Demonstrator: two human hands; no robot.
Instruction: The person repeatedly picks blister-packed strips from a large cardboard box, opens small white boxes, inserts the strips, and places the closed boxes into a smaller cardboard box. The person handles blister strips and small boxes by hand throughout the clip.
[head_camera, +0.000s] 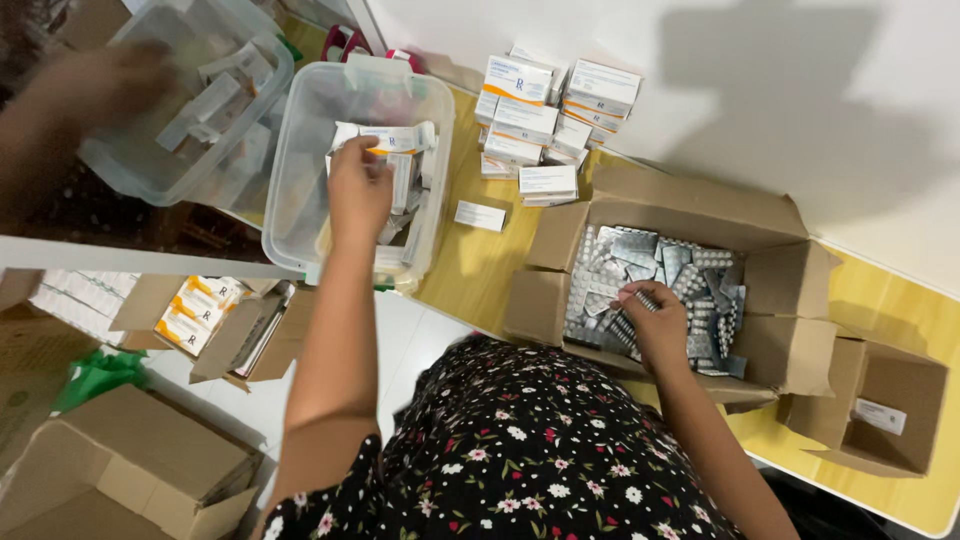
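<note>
Two hands: right (655, 322) grips blisters (640, 298); left (358, 190) in bin (300, 190).

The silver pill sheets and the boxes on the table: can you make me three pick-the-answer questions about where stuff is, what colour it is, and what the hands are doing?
1. Where are the silver pill sheets?
A. In the open cardboard box
B. In the clear tub
C. On the floor

2. What colour is the table?
A. Blue
B. Yellow wood
C. Black

3. What is the right hand doing?
A. Resting flat on the table
B. Waving in the air
C. Holding pill sheets inside the cardboard box

Answers: 1 A, the sheets fill the cardboard box. 2 B, its top shows yellow. 3 C, its fingers grip sheets there, while the left hand holds a small carton in the clear tub.
</note>
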